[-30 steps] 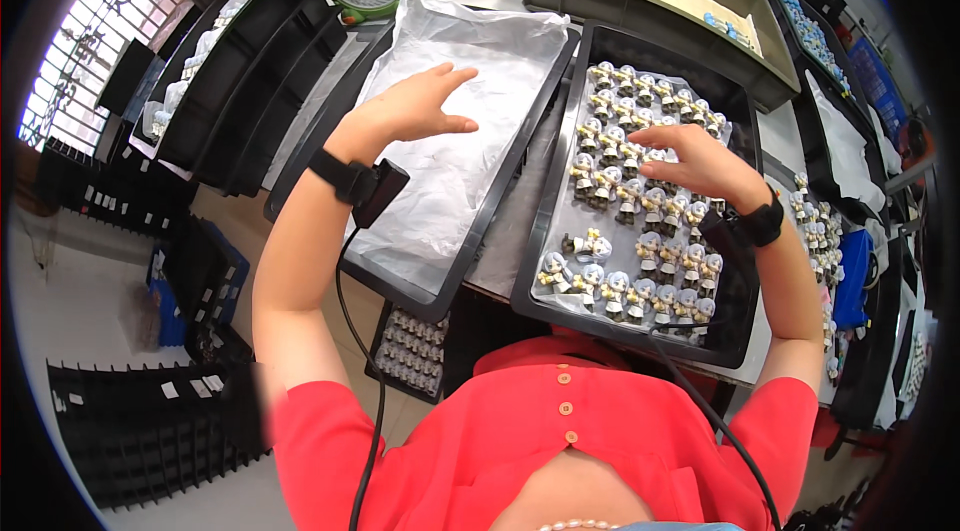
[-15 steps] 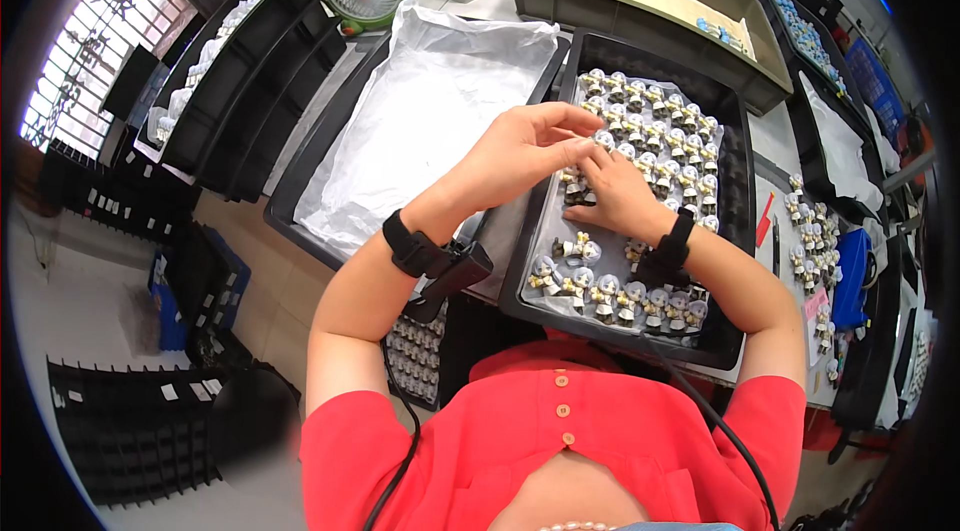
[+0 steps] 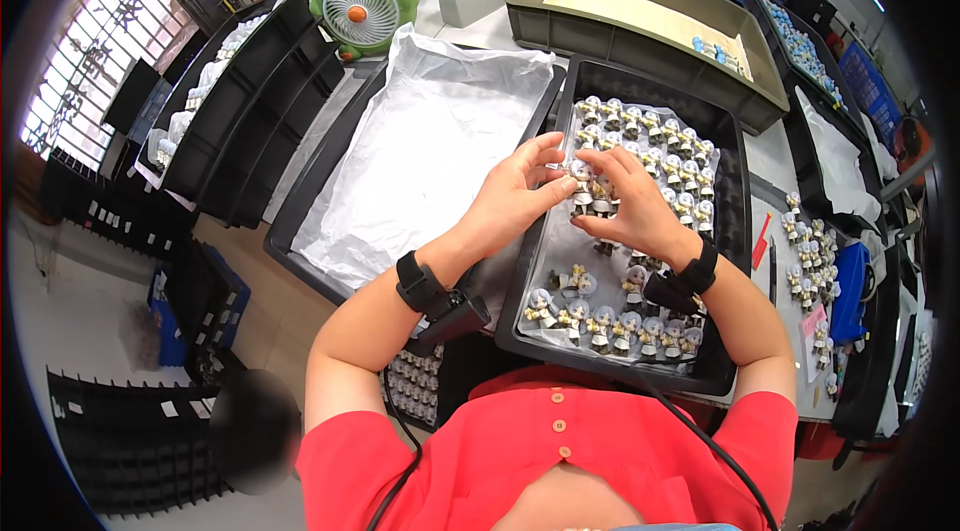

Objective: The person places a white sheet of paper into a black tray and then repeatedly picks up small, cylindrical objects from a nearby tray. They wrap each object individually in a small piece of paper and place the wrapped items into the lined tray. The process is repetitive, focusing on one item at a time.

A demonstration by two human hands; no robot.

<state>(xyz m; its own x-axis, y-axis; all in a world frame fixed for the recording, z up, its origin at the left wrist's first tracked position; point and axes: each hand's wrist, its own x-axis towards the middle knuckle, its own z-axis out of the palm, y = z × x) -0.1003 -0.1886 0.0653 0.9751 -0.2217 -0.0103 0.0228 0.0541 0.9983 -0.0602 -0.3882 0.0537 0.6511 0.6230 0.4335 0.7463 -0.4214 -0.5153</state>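
Note:
My left hand [image 3: 512, 193] reaches in over the left edge of the tray, its thumb and fingers closed at the head of a small figurine [image 3: 580, 189] with pale hair and a white and gold outfit. My right hand [image 3: 640, 203] curls around the same figurine from the other side, index finger near its head and thumb near its feet. The fingers partly cover it. Below the hands is a black tray [image 3: 735, 231] lined with clear sheeting. Upright rows of similar figurines [image 3: 650, 126] fill its far part, and a near row [image 3: 600, 323] lines its front. One figurine [image 3: 572, 281] lies tilted.
A black tray lined with white sheeting [image 3: 430, 131] stands to the left. Behind are a green fan [image 3: 362, 6] and an olive bin [image 3: 640, 16]. Loose figurines [image 3: 812, 251], a red pen-like item [image 3: 763, 236] and a blue container [image 3: 850, 291] lie right. Stacked black trays [image 3: 255, 111] stand far left.
My hands have drawn slightly apart and nearer to me, and the figurine between them now shows. The right fingers have opened into a wider curve. The whole view has shifted slightly.

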